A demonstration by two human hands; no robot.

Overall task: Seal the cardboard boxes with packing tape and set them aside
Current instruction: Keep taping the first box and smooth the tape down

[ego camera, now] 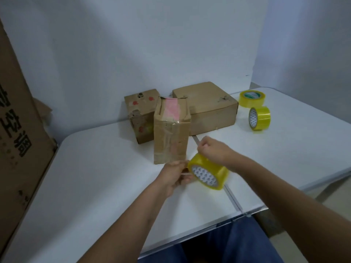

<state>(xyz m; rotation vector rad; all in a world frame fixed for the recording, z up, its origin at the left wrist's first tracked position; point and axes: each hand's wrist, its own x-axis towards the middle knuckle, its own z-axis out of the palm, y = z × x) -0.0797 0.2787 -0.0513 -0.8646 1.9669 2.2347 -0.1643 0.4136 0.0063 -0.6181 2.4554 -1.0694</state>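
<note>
Above the white table (95, 186), left hand (175, 176) grips the tape roll (208, 172) while right hand (209, 149) pinches its loose end.

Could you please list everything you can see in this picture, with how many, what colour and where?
Tape roll in hand: one, yellow, held above the table's middle, in front of the boxes.
Spare tape rolls: two, yellow, far right of the table; one lying flat, one on its edge.
Tall box: one, brown with a pink patch on top and clear tape down its front, centre.
Cube box: one, brown with red marks, behind and left of the tall box.
Flat box: one, brown, by the wall, right of the tall box.
Large cardboard sheet: one, brown with dark print, left edge.
Table: white, with a seam down the middle.
Left hand: grip on the roll's near side.
Right hand: fingers curled on top of the roll.
</note>
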